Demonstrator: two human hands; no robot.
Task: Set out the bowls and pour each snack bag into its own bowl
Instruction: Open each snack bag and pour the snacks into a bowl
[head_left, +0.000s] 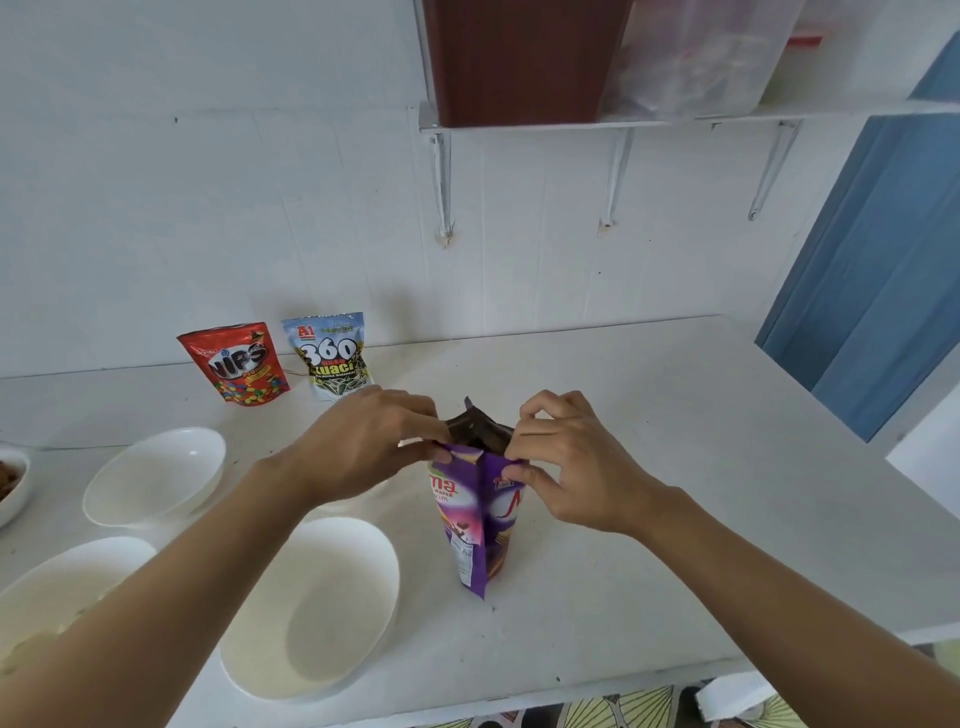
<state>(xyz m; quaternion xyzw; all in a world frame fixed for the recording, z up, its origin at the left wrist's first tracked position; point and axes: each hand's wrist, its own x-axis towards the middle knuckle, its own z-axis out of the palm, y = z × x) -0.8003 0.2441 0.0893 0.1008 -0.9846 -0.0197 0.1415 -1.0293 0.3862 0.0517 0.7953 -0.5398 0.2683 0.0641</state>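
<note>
**Q:** Where does the task stand in this figure?

**A:** The purple bag (475, 525) stands upright on the table (675, 467). Your left hand (363, 441) and right hand (566, 467) each pinch one side of its top edge between thumb and fingertips. The mouth is spread and shows a dark lining, so I judge this to be the opening step, with the pour yet to come.

Just left of the purple bag lies an empty white bowl (363, 545), the likely target. A second empty bowl (156, 475) sits further left. At the frame's left edge, a small bowl (13, 488) holds something brown. A near-left bowl (67, 577), partly hidden by your forearm, seems to hold something pale. At least four bowls are therefore out, and two appear filled.

**Q:** And what remains?

**A:** Behind and left of the purple bag, against the wall, stand a red bag (236, 364) and a blue-and-white bag (332, 356). I cannot tell whether either has been opened.

**Q:** What writing can you read?

**A:** The red bag reads "NIPS". The blue-and-white bag reads "A1", "360" and "KUACI". On the purple bag, only "ma" and a small "WAFER" show.
</note>
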